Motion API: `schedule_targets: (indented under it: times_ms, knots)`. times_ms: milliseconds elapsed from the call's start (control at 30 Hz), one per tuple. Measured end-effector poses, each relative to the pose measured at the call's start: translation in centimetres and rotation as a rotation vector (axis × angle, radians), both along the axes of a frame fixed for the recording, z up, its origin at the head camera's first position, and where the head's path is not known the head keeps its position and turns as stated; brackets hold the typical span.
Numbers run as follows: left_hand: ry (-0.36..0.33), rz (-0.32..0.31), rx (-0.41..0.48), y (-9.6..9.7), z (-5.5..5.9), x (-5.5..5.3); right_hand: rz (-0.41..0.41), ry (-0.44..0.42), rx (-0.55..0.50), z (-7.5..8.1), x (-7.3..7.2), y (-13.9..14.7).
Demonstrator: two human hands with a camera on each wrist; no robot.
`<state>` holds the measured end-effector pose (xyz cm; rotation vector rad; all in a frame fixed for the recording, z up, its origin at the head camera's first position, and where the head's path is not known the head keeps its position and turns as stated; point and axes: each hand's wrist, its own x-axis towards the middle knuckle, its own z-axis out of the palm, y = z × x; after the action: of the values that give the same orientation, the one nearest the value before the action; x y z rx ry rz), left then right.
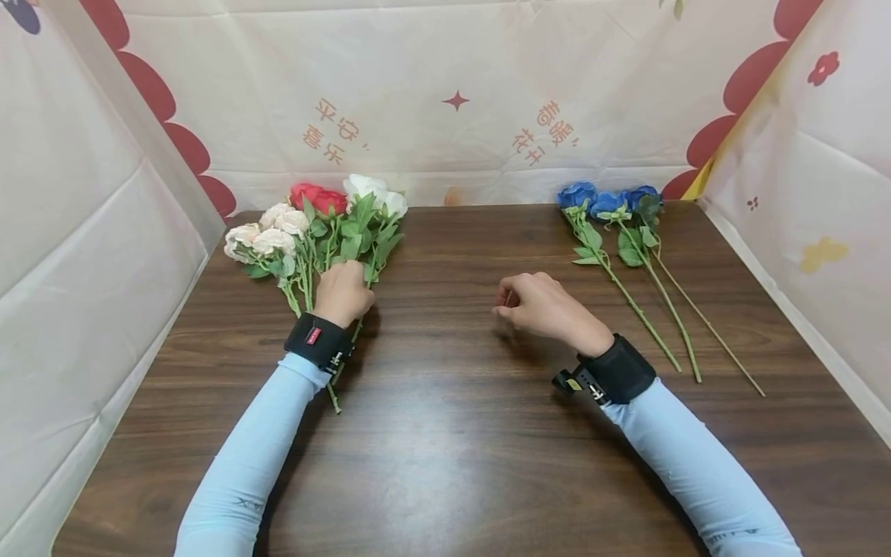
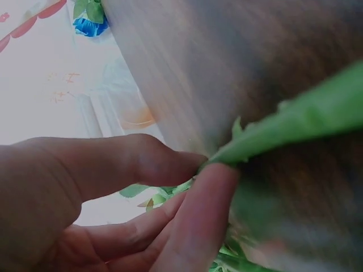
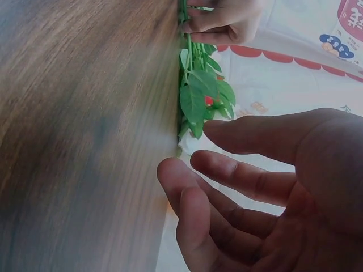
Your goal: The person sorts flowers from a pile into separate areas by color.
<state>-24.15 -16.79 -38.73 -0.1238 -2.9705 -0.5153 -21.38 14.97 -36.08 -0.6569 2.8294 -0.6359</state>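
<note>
At the left of the table, my left hand (image 1: pixel 344 294) pinches the green stem (image 2: pixel 300 116) of a white rose (image 1: pixel 369 189) between thumb and forefinger. The rose lies with its leaves among other artificial flowers: red roses (image 1: pixel 320 199) and cream-pink flowers (image 1: pixel 274 230), whose stems are partly behind the hand. My right hand (image 1: pixel 539 305) hovers above the middle-right of the table, its fingers loosely curled with nothing between them, as the right wrist view (image 3: pixel 238 192) also shows. Nearest to it on the right lie blue roses (image 1: pixel 607 203) with long stems.
The brown wooden table (image 1: pixel 431 433) carries both groups of flowers. A pale printed cloth (image 1: pixel 445 70) with red scallops hangs behind it, and more cloth (image 1: pixel 814 193) closes off the left and right sides.
</note>
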Motion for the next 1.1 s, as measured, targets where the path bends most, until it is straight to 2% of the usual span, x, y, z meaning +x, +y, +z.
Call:
schedule_targets:
  times_ms: [300, 600, 900, 1100]
  knots:
    - [-0.005, -0.017, 0.05, 0.1, 0.8, 0.3, 0.006, -0.003, 0.008, 0.0, 0.0, -0.2]
    - [-0.039, -0.074, 0.154, 0.6, 2.3, 0.8, 0.017, 0.004, 0.008, -0.1, 0.2, -0.1]
    - [0.001, -0.054, 0.141, 1.0, 3.8, 1.3, 0.021, -0.006, 0.016, -0.4, 0.1, -0.1]
    - [0.01, -0.027, 0.188, 1.1, 4.6, 1.8, 0.019, 0.0, 0.021, -0.3, 0.0, -0.1]
